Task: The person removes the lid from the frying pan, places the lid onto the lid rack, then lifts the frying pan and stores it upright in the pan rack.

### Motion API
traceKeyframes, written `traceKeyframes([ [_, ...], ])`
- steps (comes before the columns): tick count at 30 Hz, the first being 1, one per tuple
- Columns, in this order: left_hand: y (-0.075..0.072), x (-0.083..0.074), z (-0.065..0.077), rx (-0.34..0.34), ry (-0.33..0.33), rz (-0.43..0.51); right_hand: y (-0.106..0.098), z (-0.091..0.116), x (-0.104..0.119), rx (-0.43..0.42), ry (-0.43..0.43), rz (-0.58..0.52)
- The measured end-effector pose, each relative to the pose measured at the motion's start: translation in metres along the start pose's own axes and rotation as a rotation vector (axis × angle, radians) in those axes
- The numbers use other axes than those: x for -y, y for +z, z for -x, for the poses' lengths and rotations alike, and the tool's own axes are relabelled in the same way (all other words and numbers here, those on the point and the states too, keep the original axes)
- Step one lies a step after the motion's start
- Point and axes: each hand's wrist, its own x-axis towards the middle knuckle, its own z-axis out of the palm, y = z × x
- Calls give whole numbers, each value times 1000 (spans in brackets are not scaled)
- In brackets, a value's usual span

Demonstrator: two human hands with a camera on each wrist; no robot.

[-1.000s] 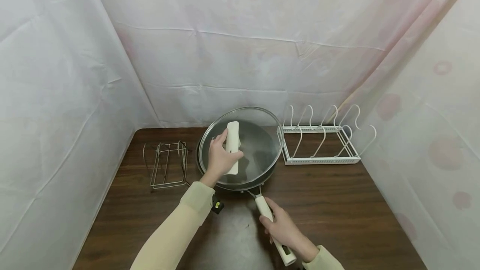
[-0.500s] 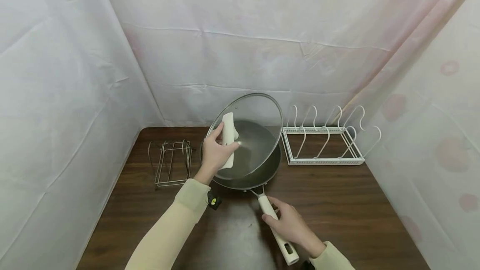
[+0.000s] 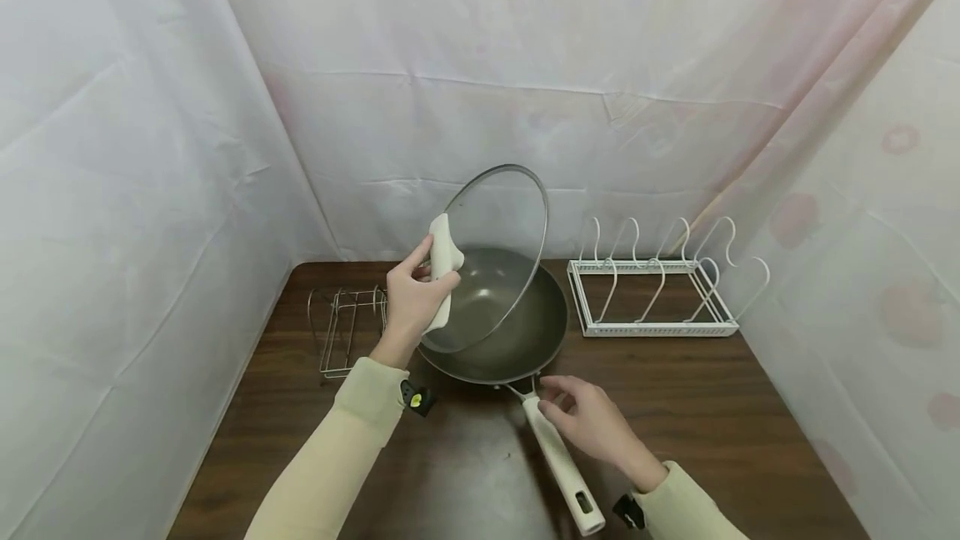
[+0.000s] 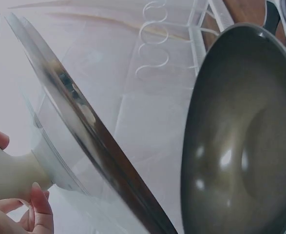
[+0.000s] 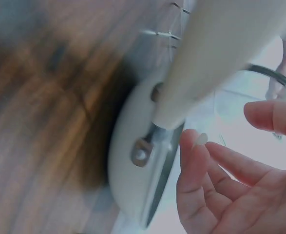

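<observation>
My left hand (image 3: 412,298) grips the cream handle (image 3: 440,269) of a round glass lid (image 3: 545,219) with a metal rim. The lid is raised and tilted steeply above the left part of a dark frying pan (image 3: 536,323), apart from it in the left wrist view. Lying on the table, the pan points its cream handle (image 3: 557,457) toward me. Just right of that handle, my right hand (image 3: 592,423) hovers with loosely bent fingers and holds nothing. The right wrist view shows a gap between its fingers (image 5: 191,185) and the pan handle.
A small metal wire rack (image 3: 337,372) stands left of the pan. To the right is a white rack (image 3: 660,329) with several curved upright hooks. Whitish curtains (image 3: 480,107) enclose the back and sides of the brown wooden table (image 3: 675,423).
My left hand has lifted the lid off the pan, moving it up and left while tilting it more steeply. The right hand has let go of the pan handle and drawn slightly right.
</observation>
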Motion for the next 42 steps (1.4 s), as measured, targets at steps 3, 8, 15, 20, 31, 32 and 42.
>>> traceKeyframes([
  [3, -6, -2, -1, -3, 1, 22, -7, -7, 3, -11, -17, -35],
  [8, -17, -6, -3, -28, 10, 37, -17, -24, 10, -57, -51, -72],
  [15, -34, -12, -2, -64, -36, 40, -20, -45, 20, -68, -103, -97],
  [20, -42, -19, -2, -86, -32, 71, -22, -55, 30, -80, -93, -127],
  [31, -64, -26, -2, -143, -35, 59, -25, -79, 41, -117, -125, -148],
  [32, -66, -27, -2, -148, -38, 60, -24, -81, 42, -114, -123, -153],
  [42, -83, -30, 1, -198, -49, 89, -16, -100, 62, -104, -140, -191],
])
